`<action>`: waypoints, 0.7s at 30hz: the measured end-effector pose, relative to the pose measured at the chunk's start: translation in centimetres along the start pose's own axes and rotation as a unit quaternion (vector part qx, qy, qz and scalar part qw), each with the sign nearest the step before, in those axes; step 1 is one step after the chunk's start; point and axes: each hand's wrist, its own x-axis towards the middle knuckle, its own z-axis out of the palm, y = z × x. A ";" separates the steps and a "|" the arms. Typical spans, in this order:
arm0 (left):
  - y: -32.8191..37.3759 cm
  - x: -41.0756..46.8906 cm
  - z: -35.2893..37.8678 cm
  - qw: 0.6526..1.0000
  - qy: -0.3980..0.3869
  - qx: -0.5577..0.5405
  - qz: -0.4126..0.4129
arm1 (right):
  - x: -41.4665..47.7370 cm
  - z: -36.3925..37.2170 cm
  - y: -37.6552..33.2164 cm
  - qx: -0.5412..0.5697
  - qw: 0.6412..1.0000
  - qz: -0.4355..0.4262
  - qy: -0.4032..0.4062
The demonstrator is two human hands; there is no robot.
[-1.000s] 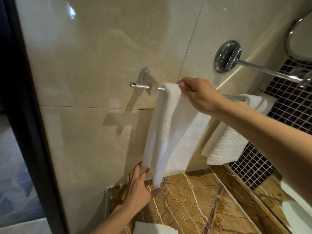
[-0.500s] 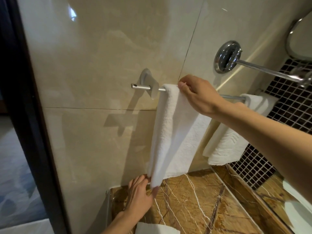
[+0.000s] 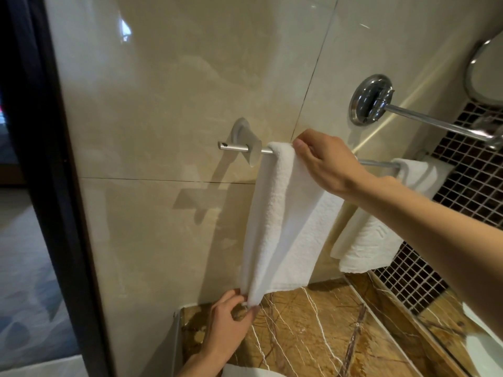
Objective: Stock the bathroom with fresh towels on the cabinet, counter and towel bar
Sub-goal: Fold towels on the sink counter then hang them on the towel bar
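A white towel (image 3: 283, 221) hangs folded over the left part of a chrome towel bar (image 3: 236, 147) on the beige tiled wall. My right hand (image 3: 326, 161) grips the towel's top fold at the bar. My left hand (image 3: 228, 322) pinches the towel's lower left corner just above the brown marble counter (image 3: 313, 330). A second white towel (image 3: 373, 240) with a wavy pattern hangs over the right part of the same bar. A third folded white towel (image 3: 245, 372) shows at the bottom edge on the counter.
A chrome wall mount (image 3: 370, 103) with a long arm juts out to the right above the bar. Dark mosaic tiles (image 3: 473, 186) cover the right wall. A black door frame (image 3: 40, 186) runs down the left. A white basin edge (image 3: 487, 349) sits at the lower right.
My left hand has gone from flat beside the towel's bottom edge to pinching its lower corner. The towel hangs straighter and lower. My right hand stays at the bar.
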 end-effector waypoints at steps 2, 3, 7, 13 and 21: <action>0.2 0.1 0.1 1.000 -0.005 -0.015 -0.019 | -0.2 0.1 -0.1 0.005 1.000 0.001 -0.002; 0.2 0.2 0.1 0.999 0.000 -0.017 -0.027 | -0.3 0.2 -0.1 0.007 1.000 0.002 -0.003; -0.3 0.5 0.5 0.999 0.013 0.011 -0.028 | -0.2 0.2 0.0 0.006 1.000 0.002 -0.005; -0.6 1.4 0.9 0.998 -0.014 0.036 -0.042 | -0.2 0.3 0.1 0.007 1.000 0.007 -0.007; -0.6 1.8 1.0 0.999 -0.032 0.030 -0.023 | 0.1 0.1 0.2 0.003 1.000 0.012 -0.014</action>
